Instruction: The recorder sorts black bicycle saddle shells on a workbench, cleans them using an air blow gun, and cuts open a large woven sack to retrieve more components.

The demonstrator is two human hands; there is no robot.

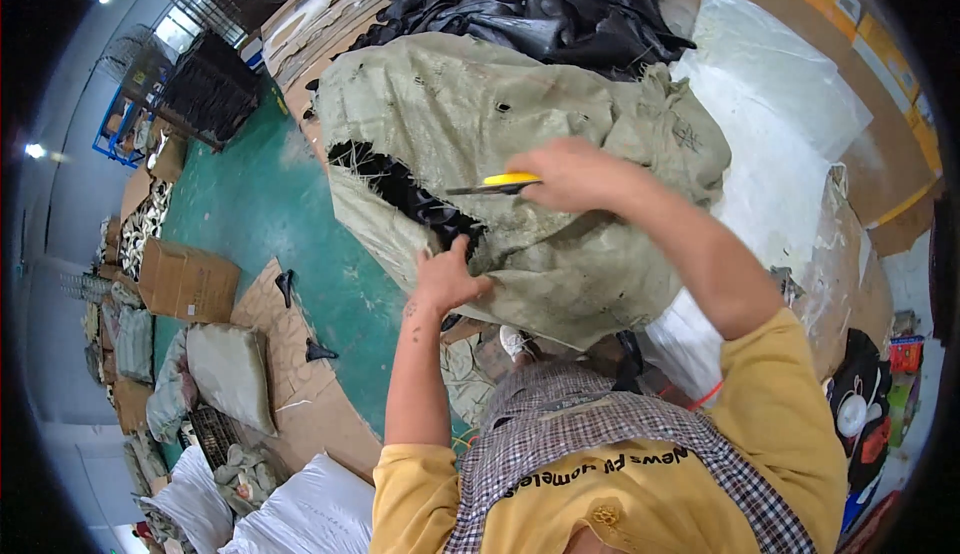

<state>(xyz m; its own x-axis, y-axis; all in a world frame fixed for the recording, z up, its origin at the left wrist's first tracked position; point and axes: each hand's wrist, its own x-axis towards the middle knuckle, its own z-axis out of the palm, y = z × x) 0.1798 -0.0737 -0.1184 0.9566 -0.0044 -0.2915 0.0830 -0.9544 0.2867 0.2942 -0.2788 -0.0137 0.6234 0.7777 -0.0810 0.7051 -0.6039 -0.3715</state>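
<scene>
A large grey-green woven sack [560, 254] lies before me with a long, frayed slit on its left side. Dark, glossy pieces [425, 209] show through the slit. At the slit's lower end my left hand [445, 279] grips the sack's edge, some of its fingers hidden by the cloth. My right hand [572, 174] is closed around a yellow-and-black utility knife [512, 183], held above the sack. The knife's thin dark end points left toward the slit. Whether it touches the cloth I cannot tell.
Behind the sack is a heap of black, glossy pieces [530, 14]. White plastic sheeting [760, 124] spreads to the right. On the left, a cardboard box [187, 281], a stuffed sack [230, 374] and white bags [305, 514] stand on the green floor [225, 204] and flattened cardboard.
</scene>
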